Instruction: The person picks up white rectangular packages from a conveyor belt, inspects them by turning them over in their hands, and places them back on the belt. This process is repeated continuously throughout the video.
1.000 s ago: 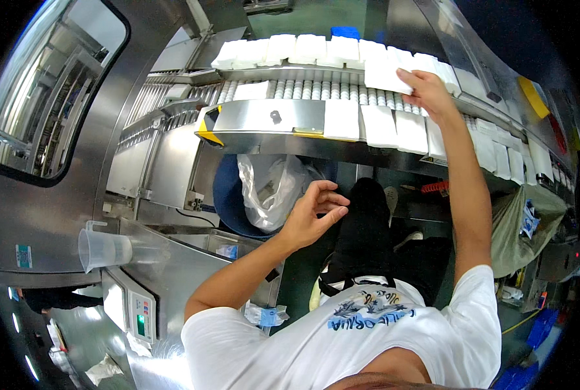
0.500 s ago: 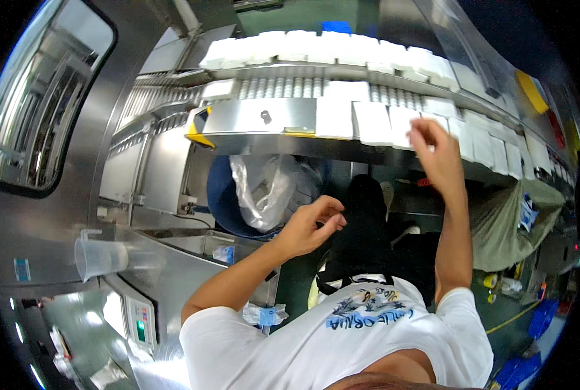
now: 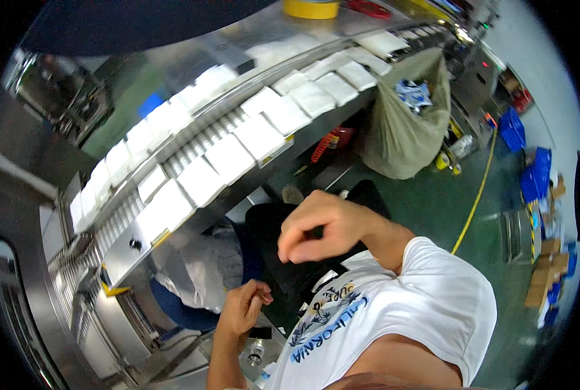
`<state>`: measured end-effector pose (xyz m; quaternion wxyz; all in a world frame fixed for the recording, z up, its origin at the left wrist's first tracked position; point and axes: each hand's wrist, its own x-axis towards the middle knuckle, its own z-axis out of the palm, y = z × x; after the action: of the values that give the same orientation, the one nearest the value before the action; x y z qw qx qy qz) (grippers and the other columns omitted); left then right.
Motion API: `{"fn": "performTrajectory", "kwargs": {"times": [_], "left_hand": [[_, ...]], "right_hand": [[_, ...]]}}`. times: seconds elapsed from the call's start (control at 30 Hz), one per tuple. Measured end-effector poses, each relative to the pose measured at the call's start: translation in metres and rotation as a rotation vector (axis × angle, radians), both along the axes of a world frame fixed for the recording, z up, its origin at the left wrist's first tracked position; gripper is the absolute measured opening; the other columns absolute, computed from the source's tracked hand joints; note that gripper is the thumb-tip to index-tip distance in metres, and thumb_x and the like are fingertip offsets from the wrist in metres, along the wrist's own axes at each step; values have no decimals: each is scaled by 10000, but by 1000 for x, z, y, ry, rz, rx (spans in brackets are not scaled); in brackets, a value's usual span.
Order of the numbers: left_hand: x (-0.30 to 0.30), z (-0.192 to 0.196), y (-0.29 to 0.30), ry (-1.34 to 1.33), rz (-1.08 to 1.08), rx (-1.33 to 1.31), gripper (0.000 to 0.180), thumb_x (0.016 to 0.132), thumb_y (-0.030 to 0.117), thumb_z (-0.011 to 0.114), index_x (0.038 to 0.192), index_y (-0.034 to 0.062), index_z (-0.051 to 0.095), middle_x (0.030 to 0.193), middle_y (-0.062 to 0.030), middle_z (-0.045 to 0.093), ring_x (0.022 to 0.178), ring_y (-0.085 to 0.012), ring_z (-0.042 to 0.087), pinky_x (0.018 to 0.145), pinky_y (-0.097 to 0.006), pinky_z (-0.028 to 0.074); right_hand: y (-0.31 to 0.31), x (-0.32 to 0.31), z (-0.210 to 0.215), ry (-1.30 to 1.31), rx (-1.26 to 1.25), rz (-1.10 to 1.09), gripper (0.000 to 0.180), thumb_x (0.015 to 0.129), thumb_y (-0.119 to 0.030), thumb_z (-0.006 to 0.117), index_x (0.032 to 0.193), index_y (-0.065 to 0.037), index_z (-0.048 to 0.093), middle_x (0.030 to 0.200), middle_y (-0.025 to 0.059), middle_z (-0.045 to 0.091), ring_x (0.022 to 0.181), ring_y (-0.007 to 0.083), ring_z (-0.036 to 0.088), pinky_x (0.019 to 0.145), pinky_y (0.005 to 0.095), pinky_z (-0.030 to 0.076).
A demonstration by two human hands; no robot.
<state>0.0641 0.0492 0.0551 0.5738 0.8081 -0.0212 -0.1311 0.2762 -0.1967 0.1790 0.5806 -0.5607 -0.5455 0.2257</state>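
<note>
Two rows of white packets (image 3: 199, 181) flank the roller conveyor (image 3: 196, 151), which I see running diagonally through the head view, lower left to upper right. Near row: on the metal ledge (image 3: 122, 263), side by side. Far row: along the opposite rail. A few more packets lie on the rollers between.

Room: green floor (image 3: 420, 208), crossed on the right by a yellow line (image 3: 475, 208); blue crates (image 3: 534, 175) and cardboard boxes (image 3: 545, 283) along the far right side. An olive cloth sack (image 3: 404, 140) with blue-and-white wrappers (image 3: 413, 94) in its mouth hangs by the conveyor's upper right part.

Hands: I read the right hand (image 3: 326, 224) as loosely curled, a dark gap showing between thumb and fingers; it is blurred, in front of the black trousers (image 3: 264, 224) and apart from the packets. The left hand (image 3: 241, 309) has its fingers bent toward the thumb, near the blue bin (image 3: 173, 309) lined with a clear plastic bag (image 3: 196, 270); whether that grip is closed I cannot tell.

Edges: the conveyor's near edge stands beyond both hands, a gap separating it from the right hand. Left side is tight, with bin and metal framing close to the left hand. I note the widest room to the right, between sack and boxes.
</note>
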Motion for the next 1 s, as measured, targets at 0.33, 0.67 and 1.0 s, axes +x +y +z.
{"fn": "performTrajectory", "kwargs": {"times": [0.33, 0.67, 1.0], "left_hand": [[1, 11, -10, -55, -59, 89, 174, 961, -2, 481, 1018, -33, 642, 846, -166, 750, 767, -247, 753, 735, -344, 600], [-6, -6, -1, -38, -47, 104, 172, 961, 40, 478, 1024, -8, 631, 828, -154, 741, 770, -281, 759, 733, -362, 596], [-2, 2, 1, -62, -66, 77, 143, 931, 75, 508, 1012, 15, 610, 818, -143, 716, 784, -337, 737, 752, -423, 579]], "right_hand": [[-64, -53, 114, 256, 850, 524, 187, 848, 24, 701, 668, 41, 654, 632, 121, 547, 553, 237, 541, 949, 616, 532], [-85, -73, 121, 659, 594, 469, 80, 783, 92, 714, 713, 55, 714, 709, 187, 647, 632, 312, 617, 767, 546, 562], [-36, -59, 108, 789, 541, 753, 138, 867, 3, 708, 739, 53, 707, 658, 157, 613, 576, 290, 581, 681, 490, 545]]}}
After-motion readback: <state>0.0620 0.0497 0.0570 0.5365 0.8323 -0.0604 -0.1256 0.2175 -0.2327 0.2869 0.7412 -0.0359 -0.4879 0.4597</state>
